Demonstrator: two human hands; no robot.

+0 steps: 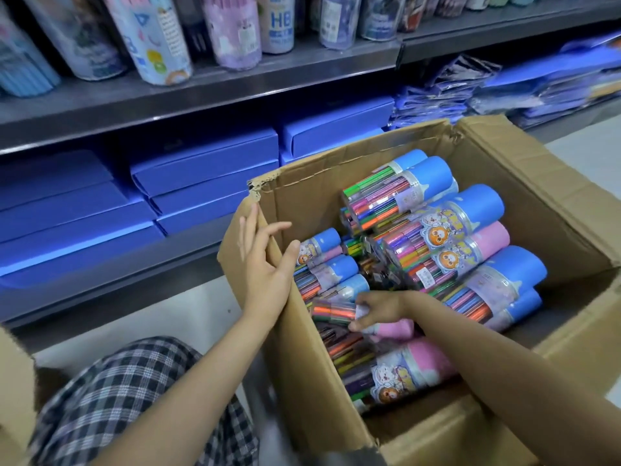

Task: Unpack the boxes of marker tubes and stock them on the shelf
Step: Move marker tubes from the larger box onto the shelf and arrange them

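Down in the head view, left hand (265, 264) laid against the near left wall of the open cardboard box (336, 169), fingers straight and loosely spread over the top edge, thumb lying inside the wall, nothing gripped. Right hand (376, 311) reached inside the box, fingertips curled and pinching a marker tube (339, 312) at the join between its clear body and its pink cap, that tube lying on its side directly between the two hands and just under the left thumb. Beyond the right hand, further marker tubes (437, 237) piled on their sides, clear bodies packed with coloured markers, caps blue or pink, several stacked two deep toward the far right corner. Nearer than the right forearm, one more pink-capped tube (403, 368) flat on the bottom with cartoon stickers on its label. Far side of the left hand, stacked blue flat boxes (201, 169) filling the lower shelf (111, 297), well apart from the carton. Above those, on the upper shelf (235, 85), a row of upright pencil tubes (161, 38), one marked HB. Off to the far right past the box, blue plastic-wrapped packs (537, 85) heaped on the same lower level. Below the left forearm, a checked trouser leg (127, 391) over pale floor (198, 314). Left of that, a corner of another cardboard flap (15, 391).
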